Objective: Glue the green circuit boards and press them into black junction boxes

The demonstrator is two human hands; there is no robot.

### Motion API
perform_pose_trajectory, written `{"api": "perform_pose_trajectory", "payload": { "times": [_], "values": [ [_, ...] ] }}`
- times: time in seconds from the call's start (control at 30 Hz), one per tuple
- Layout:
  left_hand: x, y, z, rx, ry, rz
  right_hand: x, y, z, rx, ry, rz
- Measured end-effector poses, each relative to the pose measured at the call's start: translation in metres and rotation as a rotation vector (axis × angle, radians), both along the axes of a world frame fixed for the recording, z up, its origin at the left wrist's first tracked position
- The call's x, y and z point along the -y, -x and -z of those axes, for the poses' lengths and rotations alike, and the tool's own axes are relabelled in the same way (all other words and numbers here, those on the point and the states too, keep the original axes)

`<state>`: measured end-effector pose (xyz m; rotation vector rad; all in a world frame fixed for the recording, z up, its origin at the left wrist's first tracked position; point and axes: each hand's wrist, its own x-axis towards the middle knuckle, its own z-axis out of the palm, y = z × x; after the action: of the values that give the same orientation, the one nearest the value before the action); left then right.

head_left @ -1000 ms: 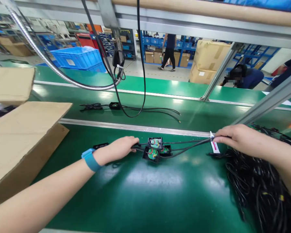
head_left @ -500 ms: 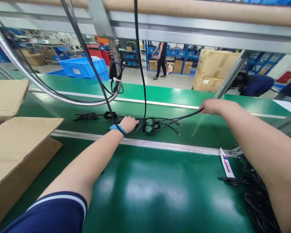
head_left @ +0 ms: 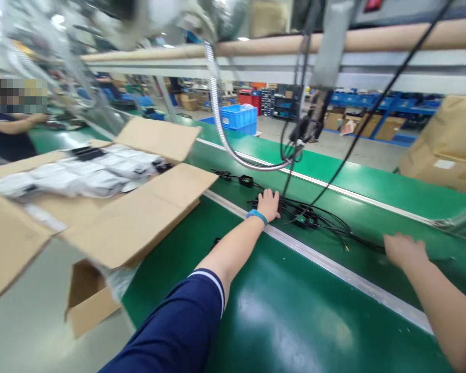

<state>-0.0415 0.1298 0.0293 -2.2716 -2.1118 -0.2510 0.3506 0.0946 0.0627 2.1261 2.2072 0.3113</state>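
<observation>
My left hand point(head_left: 269, 205), with a blue band point(head_left: 257, 215) at the wrist, rests over black parts and cables in the recessed green strip. Its fingers are spread; what lies beneath the palm is hidden. Just right of it sits a black housing point(head_left: 305, 219) with a green circuit board showing. Black cables point(head_left: 344, 228) run from there to my right hand point(head_left: 406, 248), which is closed on them and blurred. One cable end shows bare wires. To the left of my left hand lies another small black housing point(head_left: 246, 181) on a cable.
A large open carton point(head_left: 155, 207) holding white-wrapped items stands at left. Black cables and a metal conduit point(head_left: 217, 114) hang in front of me. A metal rail point(head_left: 318, 259) edges the strip. Behind are a blue crate point(head_left: 238, 118) and, far left, another person point(head_left: 10, 132).
The view has swung left, bringing the carton's contents and another person into sight. My right hand has lowered toward the green surface with the cables. My left hand stays among the black parts.
</observation>
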Motion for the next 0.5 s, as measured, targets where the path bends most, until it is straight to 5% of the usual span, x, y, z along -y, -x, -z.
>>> {"api": "perform_pose_trajectory", "payload": {
  "times": [0.17, 0.3, 0.4, 0.5],
  "values": [
    [0.095, 0.016, -0.014, 0.108, -0.075, -0.025, 0.049, 0.054, 0.012, 0.081, 0.056, -0.280],
    [0.227, 0.049, -0.035, 0.313, -0.022, 0.179, 0.123, 0.118, 0.023, -0.070, 0.151, -0.523],
    [0.328, 0.086, -0.074, 0.469, 0.330, 0.513, 0.179, 0.165, 0.034, -0.138, 0.274, -0.599],
    [0.388, 0.136, -0.125, 0.537, 0.550, 0.446, 0.215, 0.198, 0.050, -0.213, 0.288, -0.616]
  ]
}}
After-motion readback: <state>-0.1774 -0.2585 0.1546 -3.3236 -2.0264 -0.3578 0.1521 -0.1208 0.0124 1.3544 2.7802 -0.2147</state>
